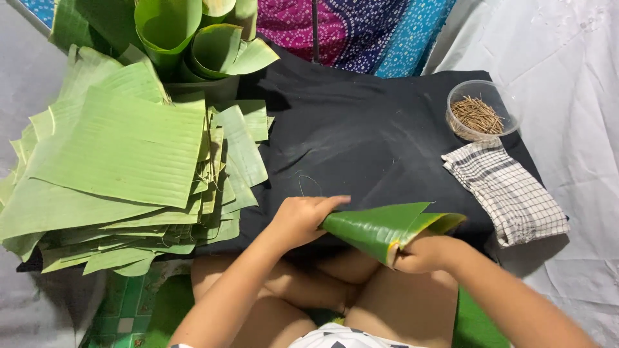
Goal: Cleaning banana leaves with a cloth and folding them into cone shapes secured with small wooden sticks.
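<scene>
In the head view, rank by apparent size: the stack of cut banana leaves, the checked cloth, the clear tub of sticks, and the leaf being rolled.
1. Stack of flat green banana-leaf sheets
2. Folded black-and-white checked cloth and glossy green leaf cone in both hands: look alike, and the cone is nearer the camera
3. Round clear plastic tub of thin brown sticks

left hand (302,218) + right hand (422,252) | hold rolled leaf cone (380,227) | black cloth (374,129)

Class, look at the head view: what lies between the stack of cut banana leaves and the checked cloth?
In the head view, only bare black cloth lies between the leaf stack and the checked cloth.
</scene>
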